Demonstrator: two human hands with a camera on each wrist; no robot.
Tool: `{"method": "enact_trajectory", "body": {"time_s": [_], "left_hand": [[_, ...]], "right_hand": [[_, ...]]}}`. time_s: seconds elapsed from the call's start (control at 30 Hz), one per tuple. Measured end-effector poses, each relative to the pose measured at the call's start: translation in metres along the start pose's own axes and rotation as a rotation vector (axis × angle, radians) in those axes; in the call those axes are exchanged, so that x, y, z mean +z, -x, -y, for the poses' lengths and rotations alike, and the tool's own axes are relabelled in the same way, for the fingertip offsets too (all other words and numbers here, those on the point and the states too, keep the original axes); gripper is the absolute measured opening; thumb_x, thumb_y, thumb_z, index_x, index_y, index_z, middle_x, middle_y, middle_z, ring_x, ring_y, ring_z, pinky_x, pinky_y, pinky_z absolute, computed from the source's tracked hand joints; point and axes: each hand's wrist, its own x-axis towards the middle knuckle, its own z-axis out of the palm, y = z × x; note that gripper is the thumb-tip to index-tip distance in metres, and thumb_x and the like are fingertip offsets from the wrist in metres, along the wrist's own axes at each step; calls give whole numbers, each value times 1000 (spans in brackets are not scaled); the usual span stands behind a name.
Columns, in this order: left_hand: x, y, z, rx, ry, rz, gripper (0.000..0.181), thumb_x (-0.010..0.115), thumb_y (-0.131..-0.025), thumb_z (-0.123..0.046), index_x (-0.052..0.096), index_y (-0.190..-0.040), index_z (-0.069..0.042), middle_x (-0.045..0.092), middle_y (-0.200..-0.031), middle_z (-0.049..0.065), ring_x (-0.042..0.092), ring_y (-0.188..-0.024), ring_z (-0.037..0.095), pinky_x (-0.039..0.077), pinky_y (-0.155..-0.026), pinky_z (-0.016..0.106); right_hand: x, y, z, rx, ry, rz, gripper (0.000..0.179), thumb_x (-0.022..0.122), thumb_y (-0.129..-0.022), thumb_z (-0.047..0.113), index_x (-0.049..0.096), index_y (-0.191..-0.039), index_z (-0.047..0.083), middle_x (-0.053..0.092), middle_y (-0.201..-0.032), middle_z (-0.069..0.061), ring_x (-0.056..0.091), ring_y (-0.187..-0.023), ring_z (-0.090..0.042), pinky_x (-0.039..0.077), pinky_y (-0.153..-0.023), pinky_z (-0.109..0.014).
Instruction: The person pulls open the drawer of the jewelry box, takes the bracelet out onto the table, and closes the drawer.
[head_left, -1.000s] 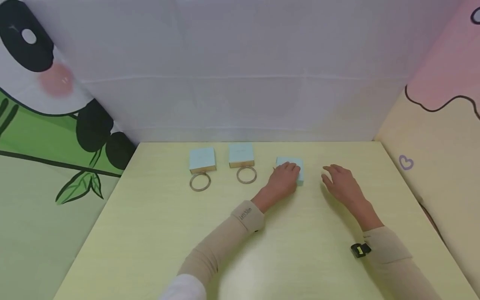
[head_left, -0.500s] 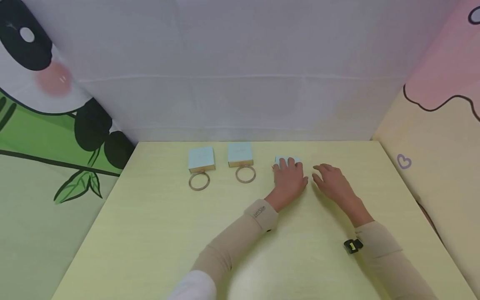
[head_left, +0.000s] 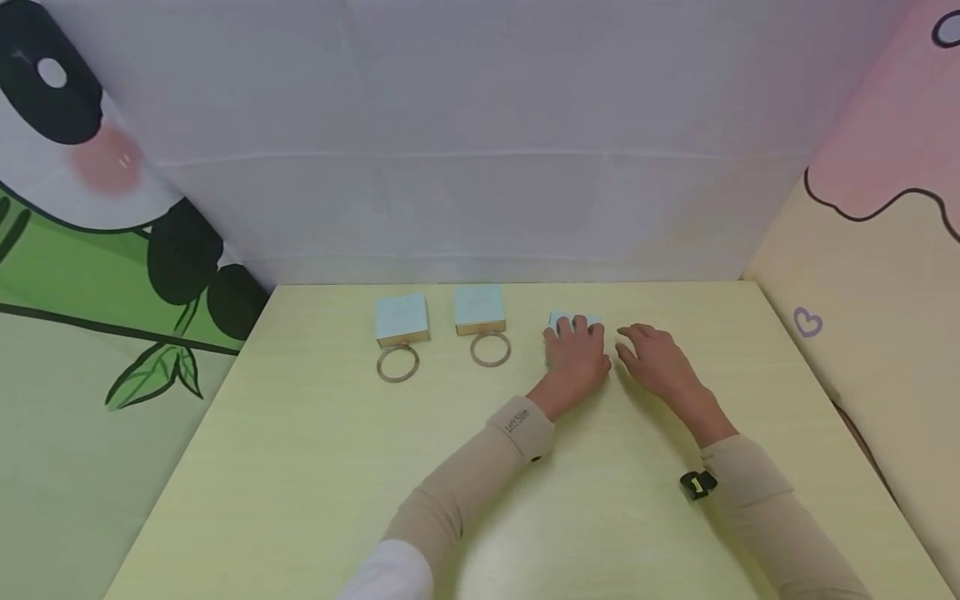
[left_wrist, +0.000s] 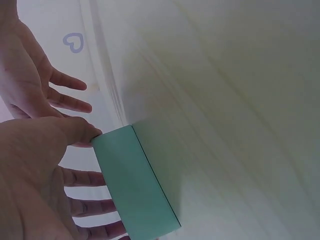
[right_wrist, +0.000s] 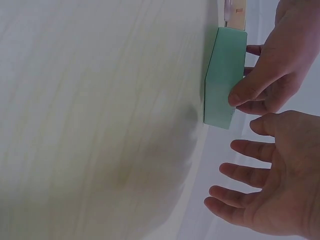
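My left hand [head_left: 576,360] lies over a small pale blue-green box [left_wrist: 137,182] on the table, hiding most of it in the head view. In the right wrist view, the thumb presses one side of this box [right_wrist: 224,75], with fingers showing past its far side. Just to the right, my right hand [head_left: 657,363] hovers over the table, holding nothing, its fingers loosely bent and apart. The right wrist view has its palm turned toward the box, a short gap away.
Two more light blue boxes, one at the left [head_left: 402,318] and one nearer the middle [head_left: 480,307], sit along the back of the table [head_left: 300,467]. In front of them lie two thin rings, a left ring [head_left: 398,363] and a right ring [head_left: 491,349]. A pale cloth wall [head_left: 480,167] rises behind.
My left hand has shifted right and spread its fingers over the box, covering more of it. The right hand has come left, closer to the box.
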Motion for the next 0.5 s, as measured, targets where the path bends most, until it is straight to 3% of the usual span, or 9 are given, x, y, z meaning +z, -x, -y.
{"method": "enact_trajectory", "body": {"time_s": [0.23,0.37,0.5], "left_hand": [[2,2,16,122,2,-4,53,65,-95,-53,48,-139,-31,48,-138,-1,45,-123,28,42,-105,50],[5,1,33,210,37,-30,56,70,-96,-41,46,-146,-30,49,-141,-4,48,-124,27,45,-101,47],[10,1,50,307,112,-51,53,72,-96,-24,50,-145,-25,49,-148,-5,47,-137,29,43,-110,47]], "right_hand": [[1,-4,-3,7,8,-1,47,43,-109,26,51,-143,-5,48,-145,-33,44,-130,-56,40,-105,-67],[1,-4,-4,16,8,4,47,43,-108,26,51,-143,-5,50,-142,-33,48,-128,-55,41,-104,-65],[3,-5,-6,5,23,7,45,44,-108,24,54,-140,-6,54,-138,-33,52,-123,-54,44,-102,-63]]}}
